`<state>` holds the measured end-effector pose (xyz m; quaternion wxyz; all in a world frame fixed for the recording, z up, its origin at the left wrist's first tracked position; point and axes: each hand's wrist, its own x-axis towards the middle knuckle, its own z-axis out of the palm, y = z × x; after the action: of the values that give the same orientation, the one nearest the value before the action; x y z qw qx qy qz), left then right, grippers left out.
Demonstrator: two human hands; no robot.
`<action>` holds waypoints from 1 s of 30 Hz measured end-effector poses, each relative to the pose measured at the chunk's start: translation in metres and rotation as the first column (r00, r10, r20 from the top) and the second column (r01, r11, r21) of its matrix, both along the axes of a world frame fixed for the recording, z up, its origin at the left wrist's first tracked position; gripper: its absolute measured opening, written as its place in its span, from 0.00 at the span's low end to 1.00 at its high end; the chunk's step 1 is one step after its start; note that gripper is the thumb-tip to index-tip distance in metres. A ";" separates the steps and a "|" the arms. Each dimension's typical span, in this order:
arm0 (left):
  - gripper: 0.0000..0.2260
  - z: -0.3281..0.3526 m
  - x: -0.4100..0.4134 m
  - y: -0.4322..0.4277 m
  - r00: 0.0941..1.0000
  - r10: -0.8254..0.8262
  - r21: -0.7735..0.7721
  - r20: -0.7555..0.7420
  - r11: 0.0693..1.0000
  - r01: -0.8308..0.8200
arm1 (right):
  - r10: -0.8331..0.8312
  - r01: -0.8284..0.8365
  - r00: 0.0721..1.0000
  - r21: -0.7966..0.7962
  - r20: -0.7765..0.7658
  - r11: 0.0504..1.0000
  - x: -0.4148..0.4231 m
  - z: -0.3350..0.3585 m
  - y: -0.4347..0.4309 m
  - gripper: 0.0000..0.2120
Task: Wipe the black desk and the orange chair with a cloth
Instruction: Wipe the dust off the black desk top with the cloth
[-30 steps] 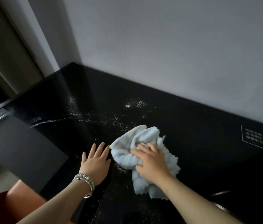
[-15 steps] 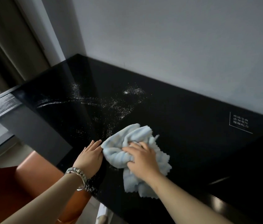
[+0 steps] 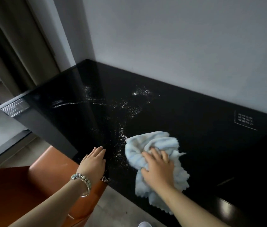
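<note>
Dim, soft daylight from the left puts a faint sheen on the glossy black bench (image 3: 195, 115); frame edges bow and blur slightly.

Gripping a bunched pale blue cloth (image 3: 146, 145) on the black desk (image 3: 195, 112) with the right hand (image 3: 158, 169); resting the left hand (image 3: 93, 163) flat at its near edge, white specks (image 3: 121, 133) between the 2 hands, orange chair (image 3: 47, 169) below.
</note>
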<state>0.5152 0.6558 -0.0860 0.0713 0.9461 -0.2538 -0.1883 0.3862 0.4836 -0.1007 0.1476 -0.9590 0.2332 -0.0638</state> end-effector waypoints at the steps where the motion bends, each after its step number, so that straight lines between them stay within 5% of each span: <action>1: 0.22 0.000 0.001 0.004 1.000 -0.026 0.003 0.004 1.000 0.026 | 0.073 -0.074 0.997 0.043 0.034 0.996 0.001 0.002 0.008 0.22; 4: 0.21 0.001 0.004 0.020 0.996 -0.088 0.016 -0.001 0.996 0.088 | -0.058 0.052 0.993 0.056 0.103 0.997 -0.005 0.011 -0.008 0.22; 8: 0.21 0.000 0.004 0.046 0.991 -0.133 0.028 0.008 0.991 0.133 | -0.496 0.497 0.850 -0.041 -0.176 0.867 -0.026 0.018 -0.029 0.26; 11: 0.21 0.001 0.007 0.060 0.987 -0.163 0.011 0.005 0.987 0.163 | -0.435 0.437 0.878 -0.040 -0.201 0.899 -0.016 0.017 0.021 0.27; 17: 0.21 0.003 0.005 0.089 0.989 -0.148 -0.101 -0.006 0.984 0.146 | -0.075 0.074 0.993 0.024 0.086 0.997 0.015 0.009 0.101 0.20; 19: 0.21 0.002 0.008 0.100 0.992 -0.129 -0.134 -0.009 0.983 0.126 | -0.279 0.275 0.951 0.047 0.131 0.960 0.009 0.013 0.083 0.21; 21: 0.21 0.001 0.010 0.111 0.994 -0.107 -0.160 -0.002 0.982 0.105 | -0.528 0.527 0.847 -0.034 -0.065 0.849 -0.006 0.013 0.069 0.25; 23: 0.21 0.000 0.011 0.119 0.996 -0.092 -0.171 0.003 0.981 0.091 | -0.570 0.558 0.793 -0.118 -0.215 0.821 -0.014 0.013 0.078 0.27; 30: 0.22 -0.001 0.018 0.144 0.999 -0.031 -0.196 -0.013 0.980 0.028 | -0.092 0.093 0.994 0.025 -0.053 0.995 0.043 0.009 0.171 0.24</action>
<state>0.5336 0.8000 -0.0872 0.1634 0.9290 -0.2847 -0.1711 0.4293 0.6541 -0.0920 0.1516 -0.9464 0.2819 -0.0425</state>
